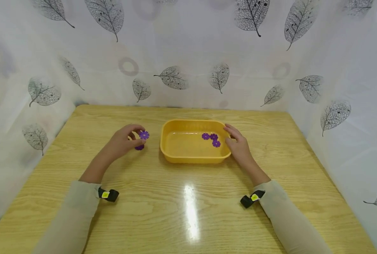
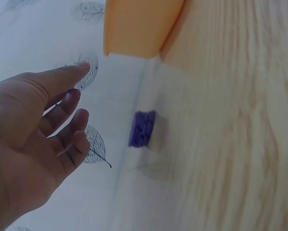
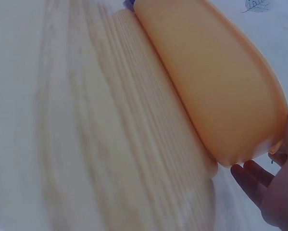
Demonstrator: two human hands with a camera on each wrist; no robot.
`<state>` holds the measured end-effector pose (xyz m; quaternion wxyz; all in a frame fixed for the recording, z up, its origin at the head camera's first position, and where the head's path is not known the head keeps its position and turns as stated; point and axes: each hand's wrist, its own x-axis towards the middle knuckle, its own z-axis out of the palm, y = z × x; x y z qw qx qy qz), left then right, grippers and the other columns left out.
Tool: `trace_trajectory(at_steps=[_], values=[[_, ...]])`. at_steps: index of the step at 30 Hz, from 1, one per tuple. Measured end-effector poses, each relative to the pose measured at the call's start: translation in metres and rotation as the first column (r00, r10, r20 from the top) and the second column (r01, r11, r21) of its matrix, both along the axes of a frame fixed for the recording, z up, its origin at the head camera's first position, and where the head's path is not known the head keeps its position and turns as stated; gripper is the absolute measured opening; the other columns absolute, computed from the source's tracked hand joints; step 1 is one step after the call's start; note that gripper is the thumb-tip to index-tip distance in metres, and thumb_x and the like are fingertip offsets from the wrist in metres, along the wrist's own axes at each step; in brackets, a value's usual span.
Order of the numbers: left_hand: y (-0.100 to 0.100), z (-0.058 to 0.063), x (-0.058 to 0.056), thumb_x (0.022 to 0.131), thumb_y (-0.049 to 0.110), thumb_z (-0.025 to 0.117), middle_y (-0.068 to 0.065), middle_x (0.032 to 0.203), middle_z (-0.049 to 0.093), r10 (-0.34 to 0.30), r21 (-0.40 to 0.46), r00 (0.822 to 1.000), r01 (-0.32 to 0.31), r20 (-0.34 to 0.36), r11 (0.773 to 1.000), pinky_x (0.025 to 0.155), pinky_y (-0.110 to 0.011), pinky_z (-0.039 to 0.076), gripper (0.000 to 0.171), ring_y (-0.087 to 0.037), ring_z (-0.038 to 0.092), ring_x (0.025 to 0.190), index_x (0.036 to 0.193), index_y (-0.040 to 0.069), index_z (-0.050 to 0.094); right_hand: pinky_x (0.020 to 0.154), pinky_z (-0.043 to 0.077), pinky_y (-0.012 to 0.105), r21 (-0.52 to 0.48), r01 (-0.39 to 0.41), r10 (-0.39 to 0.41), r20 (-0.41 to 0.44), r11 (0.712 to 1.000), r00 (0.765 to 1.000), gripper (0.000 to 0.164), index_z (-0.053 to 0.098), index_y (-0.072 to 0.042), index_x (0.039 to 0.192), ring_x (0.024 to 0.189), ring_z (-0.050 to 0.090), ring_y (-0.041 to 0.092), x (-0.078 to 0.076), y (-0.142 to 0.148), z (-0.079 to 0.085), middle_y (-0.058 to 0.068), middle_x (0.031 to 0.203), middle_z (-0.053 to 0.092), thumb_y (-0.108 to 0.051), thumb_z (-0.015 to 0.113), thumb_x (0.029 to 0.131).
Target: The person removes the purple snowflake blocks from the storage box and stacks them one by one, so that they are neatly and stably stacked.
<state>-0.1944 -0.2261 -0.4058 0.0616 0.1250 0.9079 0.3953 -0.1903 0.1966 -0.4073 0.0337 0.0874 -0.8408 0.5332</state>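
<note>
My left hand pinches a purple flower-shaped disc between thumb and fingers, raised off the table to the left of the yellow plastic basin. Below that disc, more purple flower discs stand stacked on the table, and the stack shows whole in the left wrist view. My right hand holds the right end of the yellow basin, its thumb at the rim. In the right wrist view, several fingers reach around the basin's end. Several purple flower discs lie flat inside the basin, toward its right side.
A light wood-grain table carries everything. White curtains with a dark leaf print hang behind it and along both sides. Each sleeve cuff bears a black strap with a small device.
</note>
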Motion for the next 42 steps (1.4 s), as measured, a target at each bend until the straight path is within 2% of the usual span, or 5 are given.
trace_trajectory(at_steps=[7, 16, 24, 35, 42], values=[[-0.018, -0.009, 0.000, 0.099, 0.030, 0.065, -0.017, 0.129, 0.057, 0.006, -0.036, 0.999, -0.004, 0.046, 0.999, 0.078, -0.036, 0.047, 0.047, -0.030, 0.055, 0.106, 0.138, 0.007, 0.054, 0.120, 0.032, 0.045, 0.000, -0.007, 0.007, 0.007, 1.000, 1.000, 0.045, 0.050, 0.008, 0.143, 0.148, 0.034, 0.031, -0.001, 0.000, -0.001, 0.016, 0.159, 0.040, -0.001, 0.049, 0.099], [-0.026, -0.021, -0.003, 0.099, 0.025, 0.065, -0.019, 0.136, 0.054, 0.004, -0.011, 0.994, -0.003, 0.111, 1.000, 0.084, -0.040, 0.048, 0.049, -0.034, 0.052, 0.115, 0.141, 0.005, 0.052, 0.119, 0.032, 0.046, 0.011, 0.004, -0.004, 0.005, 1.000, 1.000, 0.045, 0.050, 0.007, 0.143, 0.149, 0.034, 0.031, 0.001, -0.001, 0.000, 0.016, 0.158, 0.040, 0.000, 0.051, 0.099], [-0.028, -0.027, -0.005, 0.100, 0.021, 0.065, -0.023, 0.138, 0.054, -0.020, 0.003, 0.996, 0.019, 0.092, 1.000, 0.100, -0.056, 0.044, 0.047, -0.039, 0.052, 0.119, 0.140, 0.001, 0.053, 0.120, 0.032, 0.045, 0.014, 0.012, -0.012, 0.011, 1.000, 1.000, 0.045, 0.051, 0.007, 0.143, 0.149, 0.033, 0.031, 0.002, -0.001, 0.002, 0.016, 0.158, 0.041, -0.001, 0.050, 0.098], [-0.029, -0.032, -0.007, 0.100, 0.021, 0.065, -0.023, 0.133, 0.057, -0.054, -0.024, 0.995, 0.056, 0.089, 0.998, 0.096, -0.050, 0.045, 0.045, -0.034, 0.054, 0.112, 0.138, 0.000, 0.055, 0.120, 0.031, 0.046, 0.008, 0.004, -0.004, 0.023, 1.000, 1.000, 0.045, 0.050, 0.007, 0.143, 0.149, 0.033, 0.031, 0.002, -0.001, 0.003, 0.016, 0.159, 0.039, -0.002, 0.049, 0.099], [-0.029, -0.031, -0.007, 0.100, 0.021, 0.064, -0.024, 0.132, 0.057, -0.061, -0.030, 0.995, 0.063, 0.083, 0.998, 0.098, -0.051, 0.044, 0.043, -0.035, 0.055, 0.113, 0.137, 0.000, 0.056, 0.119, 0.032, 0.048, 0.010, 0.005, -0.005, 0.009, 1.000, 1.000, 0.045, 0.050, 0.008, 0.142, 0.148, 0.034, 0.033, 0.002, -0.002, 0.003, 0.018, 0.158, 0.040, -0.001, 0.050, 0.098]])
